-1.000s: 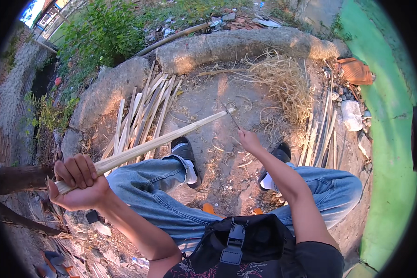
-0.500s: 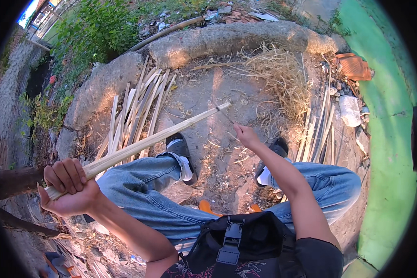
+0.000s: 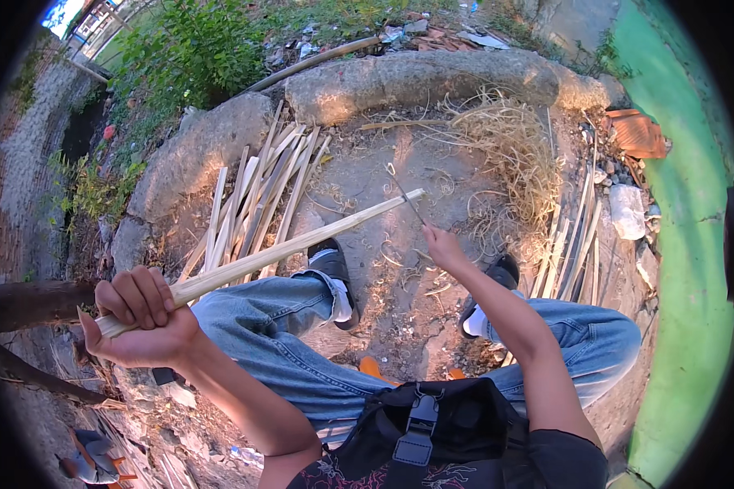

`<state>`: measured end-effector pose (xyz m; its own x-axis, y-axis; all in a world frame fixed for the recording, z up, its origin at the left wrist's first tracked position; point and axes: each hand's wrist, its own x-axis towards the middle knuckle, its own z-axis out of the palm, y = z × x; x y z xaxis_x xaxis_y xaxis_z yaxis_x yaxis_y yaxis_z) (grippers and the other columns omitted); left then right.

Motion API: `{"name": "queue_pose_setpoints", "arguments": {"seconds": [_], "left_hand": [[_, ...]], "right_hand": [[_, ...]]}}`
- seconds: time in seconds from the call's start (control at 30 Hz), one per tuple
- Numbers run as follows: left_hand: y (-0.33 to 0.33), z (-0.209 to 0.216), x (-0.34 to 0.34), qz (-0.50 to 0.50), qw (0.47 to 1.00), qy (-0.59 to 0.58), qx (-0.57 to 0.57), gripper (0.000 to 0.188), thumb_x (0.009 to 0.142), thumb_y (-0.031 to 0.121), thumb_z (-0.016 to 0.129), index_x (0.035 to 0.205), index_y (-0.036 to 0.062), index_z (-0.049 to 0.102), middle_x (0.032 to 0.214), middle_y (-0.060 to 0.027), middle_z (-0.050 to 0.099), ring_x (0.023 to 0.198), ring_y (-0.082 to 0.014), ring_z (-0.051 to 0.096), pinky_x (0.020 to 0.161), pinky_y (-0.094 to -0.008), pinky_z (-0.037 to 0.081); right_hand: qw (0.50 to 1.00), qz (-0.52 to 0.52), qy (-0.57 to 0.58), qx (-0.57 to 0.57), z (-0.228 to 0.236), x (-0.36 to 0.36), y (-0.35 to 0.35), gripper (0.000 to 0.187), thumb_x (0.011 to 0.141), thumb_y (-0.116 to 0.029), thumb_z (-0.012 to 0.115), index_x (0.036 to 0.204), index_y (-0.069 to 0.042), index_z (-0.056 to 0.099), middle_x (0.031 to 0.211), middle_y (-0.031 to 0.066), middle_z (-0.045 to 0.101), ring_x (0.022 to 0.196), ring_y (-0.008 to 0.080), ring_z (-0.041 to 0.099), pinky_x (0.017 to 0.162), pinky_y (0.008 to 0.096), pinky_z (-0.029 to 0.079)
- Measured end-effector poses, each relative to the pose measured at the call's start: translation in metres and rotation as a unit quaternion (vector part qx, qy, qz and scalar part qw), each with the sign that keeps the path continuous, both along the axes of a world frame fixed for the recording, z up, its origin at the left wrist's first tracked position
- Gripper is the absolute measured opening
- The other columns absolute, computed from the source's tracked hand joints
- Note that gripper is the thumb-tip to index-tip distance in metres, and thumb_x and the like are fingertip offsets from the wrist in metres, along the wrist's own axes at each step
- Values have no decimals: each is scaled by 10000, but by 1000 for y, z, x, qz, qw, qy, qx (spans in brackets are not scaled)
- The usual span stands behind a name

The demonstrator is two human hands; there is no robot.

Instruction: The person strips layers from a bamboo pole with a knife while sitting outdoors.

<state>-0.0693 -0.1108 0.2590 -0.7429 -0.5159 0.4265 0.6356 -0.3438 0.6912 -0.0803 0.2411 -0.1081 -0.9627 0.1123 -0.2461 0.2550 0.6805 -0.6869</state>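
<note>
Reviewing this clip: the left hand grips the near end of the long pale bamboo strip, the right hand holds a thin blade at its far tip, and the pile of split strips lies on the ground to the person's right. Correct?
Not quite. The head view shows the pile of split strips lying to the person's left, beyond the left knee, not to the right. The rest holds: the left hand grips the near end of the long bamboo strip, and the right hand holds a thin blade at its far tip.
</note>
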Motion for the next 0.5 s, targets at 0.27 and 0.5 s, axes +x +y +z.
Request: {"name": "queue_pose_setpoints", "arguments": {"seconds": [0.27,0.5], "left_hand": [[-1,-5,4,-35,998,39,25,461,852,440,460,542,166,254,432,14,224,377,-100,234,373,-241,193],[11,-3,12,-90,993,71,29,459,825,440,468,530,147,276,438,-1,252,385,-103,244,373,-235,182]], "right_hand": [[987,81,-32,-136,184,45,-103,451,968,-376,414,1323,-110,495,632,226,570,606,379,592,601,439,444],[974,129,-1,-189,245,95,-112,417,982,-348,425,1321,-120,510,512,142,465,446,169,459,485,349,378]]}}
